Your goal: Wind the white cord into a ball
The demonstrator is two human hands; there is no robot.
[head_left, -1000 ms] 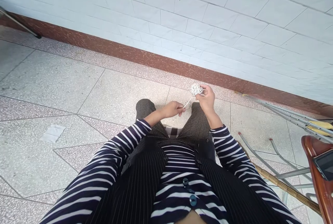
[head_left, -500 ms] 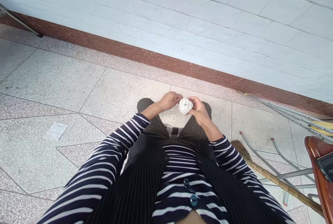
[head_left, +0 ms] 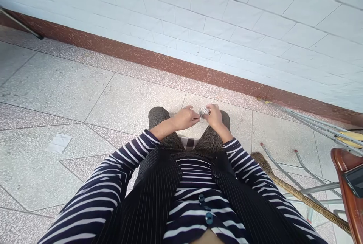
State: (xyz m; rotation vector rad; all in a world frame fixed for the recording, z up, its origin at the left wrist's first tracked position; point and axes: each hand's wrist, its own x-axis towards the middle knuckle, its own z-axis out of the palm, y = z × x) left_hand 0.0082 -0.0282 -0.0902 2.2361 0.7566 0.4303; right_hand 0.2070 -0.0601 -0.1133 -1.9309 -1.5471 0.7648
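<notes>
A small white ball of cord (head_left: 203,111), its wound strands showing, is above the gap between the person's knees. My right hand (head_left: 215,117) grips it from the right, fingers wrapped round its far side and covering part of it. Just left of the ball, my left hand (head_left: 186,118) is closed, thumb and forefinger pinched together close to the cord. Whatever sits in that pinch is too small to make out. Both forearms reach forward over the lap in striped sleeves.
A pale tiled wall (head_left: 187,17) with a red-brown skirting stands ahead. On the terrazzo floor lies a piece of white paper (head_left: 58,143) at left. To the right are a broom (head_left: 309,202), metal-framed folded furniture (head_left: 306,117) and a wooden seat (head_left: 350,206) bearing a dark phone-like object.
The ball has turned in my right hand and moved slightly up, with more of it covered by fingers. My left hand has shifted from its upper left side to its lower left.
</notes>
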